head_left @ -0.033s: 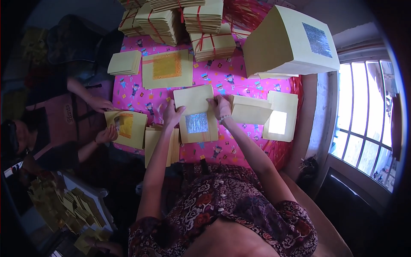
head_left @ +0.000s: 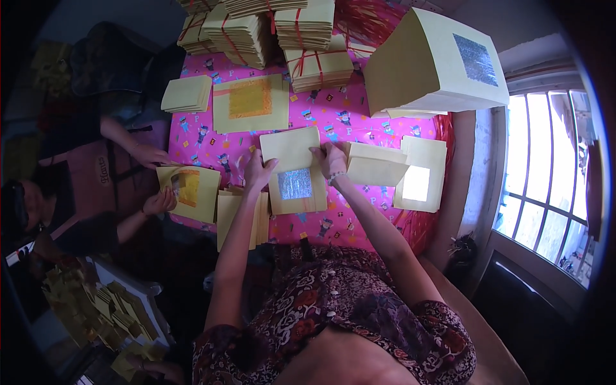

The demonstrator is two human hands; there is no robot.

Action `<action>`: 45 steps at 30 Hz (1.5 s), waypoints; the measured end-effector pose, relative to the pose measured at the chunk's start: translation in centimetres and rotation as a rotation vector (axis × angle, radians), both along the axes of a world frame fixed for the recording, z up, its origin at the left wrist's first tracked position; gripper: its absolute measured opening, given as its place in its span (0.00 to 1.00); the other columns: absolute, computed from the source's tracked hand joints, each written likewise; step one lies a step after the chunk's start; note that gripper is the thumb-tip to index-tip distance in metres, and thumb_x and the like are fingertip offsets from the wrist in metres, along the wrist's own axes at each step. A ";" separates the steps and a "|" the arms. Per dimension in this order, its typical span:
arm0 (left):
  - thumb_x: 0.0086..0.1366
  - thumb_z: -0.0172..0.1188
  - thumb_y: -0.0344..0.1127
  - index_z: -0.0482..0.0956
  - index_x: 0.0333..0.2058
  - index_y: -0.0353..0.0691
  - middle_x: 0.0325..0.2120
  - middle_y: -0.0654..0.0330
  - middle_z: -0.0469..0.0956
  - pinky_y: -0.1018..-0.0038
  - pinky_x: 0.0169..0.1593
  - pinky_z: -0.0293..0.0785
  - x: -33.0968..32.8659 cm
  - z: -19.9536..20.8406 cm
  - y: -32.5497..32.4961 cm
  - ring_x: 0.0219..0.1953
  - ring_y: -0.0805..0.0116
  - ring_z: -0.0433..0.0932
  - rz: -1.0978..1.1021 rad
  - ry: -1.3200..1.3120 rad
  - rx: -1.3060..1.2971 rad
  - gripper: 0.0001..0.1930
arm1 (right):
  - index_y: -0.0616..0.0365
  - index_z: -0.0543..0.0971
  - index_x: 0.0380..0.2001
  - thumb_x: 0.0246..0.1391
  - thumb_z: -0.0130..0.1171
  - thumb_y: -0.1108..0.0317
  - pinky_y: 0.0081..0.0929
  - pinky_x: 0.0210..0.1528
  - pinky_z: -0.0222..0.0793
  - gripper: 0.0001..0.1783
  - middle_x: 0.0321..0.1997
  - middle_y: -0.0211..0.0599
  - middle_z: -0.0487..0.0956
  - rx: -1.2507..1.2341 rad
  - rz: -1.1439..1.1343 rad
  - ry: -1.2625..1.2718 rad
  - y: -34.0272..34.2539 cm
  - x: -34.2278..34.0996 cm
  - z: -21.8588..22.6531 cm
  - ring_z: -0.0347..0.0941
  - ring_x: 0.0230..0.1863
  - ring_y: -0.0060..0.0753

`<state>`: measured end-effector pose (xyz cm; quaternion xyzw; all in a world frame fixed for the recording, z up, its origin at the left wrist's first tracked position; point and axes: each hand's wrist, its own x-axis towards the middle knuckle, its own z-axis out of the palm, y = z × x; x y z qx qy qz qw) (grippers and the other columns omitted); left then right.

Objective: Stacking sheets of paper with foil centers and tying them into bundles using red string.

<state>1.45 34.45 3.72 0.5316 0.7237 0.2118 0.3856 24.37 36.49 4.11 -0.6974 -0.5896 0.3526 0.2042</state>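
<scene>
A pale yellow sheet of paper (head_left: 289,146) with a silver foil square (head_left: 295,184) lies in front of me, its far part apparently folded over toward me. At its left edge is my left hand (head_left: 259,172), closed, the thumb lying on top of the paper. My right hand (head_left: 332,162) pinches the opposite edge, with several fingertips hidden beneath or behind it. Folded yellow papers (head_left: 377,164) lie just right of my right hand. Beyond them is a stack of sheets (head_left: 433,154) with a bright foil square. More yellow sheets (head_left: 242,217) lie beside my left forearm.
Tied paper bundles (head_left: 321,69) stand at the back of the pink patterned tablecloth (head_left: 346,221). A tall curved paper stack (head_left: 410,61) rises at back right. A gold-foil sheet (head_left: 251,102) lies far left. Another person's hands (head_left: 159,200) hold a sheet at left. A barred window (head_left: 545,173) is right.
</scene>
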 end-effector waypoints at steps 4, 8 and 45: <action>0.52 0.65 0.43 0.65 0.38 0.37 0.31 0.52 0.78 0.62 0.38 0.71 -0.5 -0.9 0.5 0.34 0.54 0.78 0.037 -0.046 -0.036 0.22 | 0.58 0.76 0.30 0.51 0.56 0.46 0.42 0.38 0.70 0.23 0.30 0.49 0.78 -0.092 0.012 -0.079 1.2 -0.6 0.0 0.75 0.35 0.52; 0.50 0.67 0.40 0.63 0.40 0.36 0.28 0.53 0.77 0.62 0.38 0.72 0.4 -0.2 0.2 0.30 0.54 0.77 0.106 -0.002 0.058 0.25 | 0.56 0.77 0.31 0.52 0.52 0.42 0.40 0.39 0.72 0.26 0.32 0.46 0.79 -0.193 0.071 -0.234 1.7 -0.8 -0.3 0.77 0.36 0.47; 0.56 0.60 0.36 0.69 0.29 0.38 0.31 0.51 0.67 0.58 0.37 0.66 6.4 -2.5 -2.0 0.35 0.51 0.69 -0.095 0.328 0.491 0.10 | 0.59 0.68 0.32 0.49 0.54 0.64 0.40 0.38 0.65 0.11 0.34 0.43 0.70 0.433 0.405 -0.160 -1.0 -1.2 -3.7 0.68 0.39 0.46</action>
